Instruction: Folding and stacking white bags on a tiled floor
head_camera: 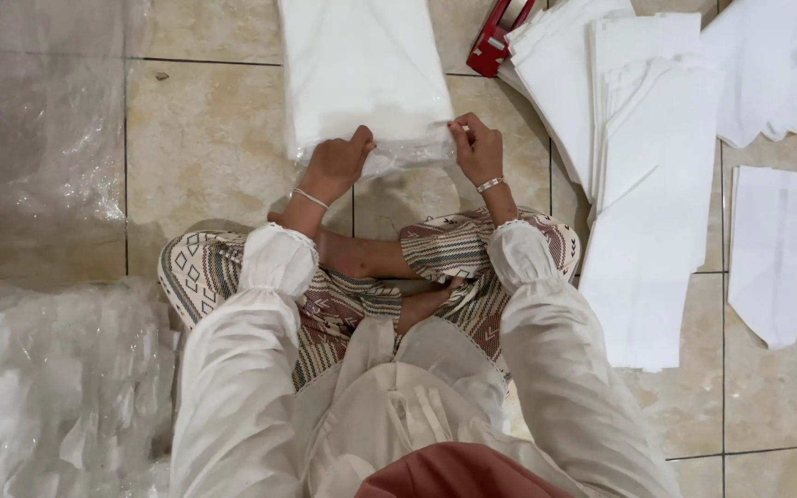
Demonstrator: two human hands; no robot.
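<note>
Clear bag (362,78) of white sheets lies on the floor (205,129) at twelve o'clock. Left hand (336,166) and right hand (474,148) pinch its near edge, fingers closed on plastic; best keep both grips level and taut.

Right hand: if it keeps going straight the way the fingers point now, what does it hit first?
The right hand points up-frame and slightly left, fingertips already on the open end of the clear plastic bag. Going on, it would likely meet first the folded white fabric inside that bag, though depth is unclear.
</note>
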